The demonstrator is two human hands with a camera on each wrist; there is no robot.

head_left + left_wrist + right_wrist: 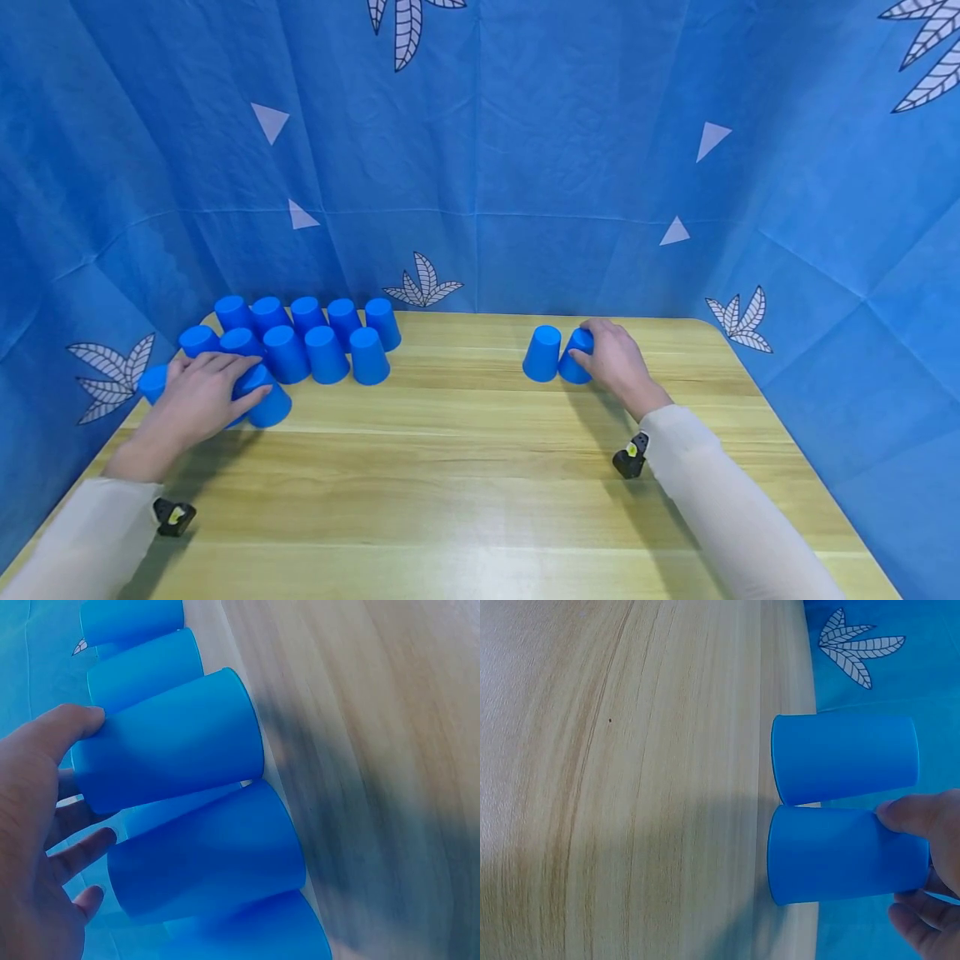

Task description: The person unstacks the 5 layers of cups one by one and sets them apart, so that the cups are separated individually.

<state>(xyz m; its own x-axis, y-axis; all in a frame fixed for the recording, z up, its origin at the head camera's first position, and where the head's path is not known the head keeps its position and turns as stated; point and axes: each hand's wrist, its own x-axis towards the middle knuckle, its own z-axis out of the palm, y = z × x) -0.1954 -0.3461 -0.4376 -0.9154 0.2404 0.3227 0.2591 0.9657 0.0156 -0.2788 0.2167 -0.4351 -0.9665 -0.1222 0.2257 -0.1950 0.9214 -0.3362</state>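
Observation:
My left hand is over the front row of upside-down blue cups at the table's left. Its thumb lies against the side of one blue cup near the narrow upturned base, and fingers curl behind that base. The other fingers spread over a neighbouring cup. Toward the back right, my right hand grips another upside-down blue cup by its narrow end, thumb on the near side and fingertips opposite. Close beside it stands a second blue cup, also upside down.
Behind the left hand, several more upside-down blue cups stand in two rows. They are on a light wooden table. A blue curtain with leaf prints hangs along the table's back and sides.

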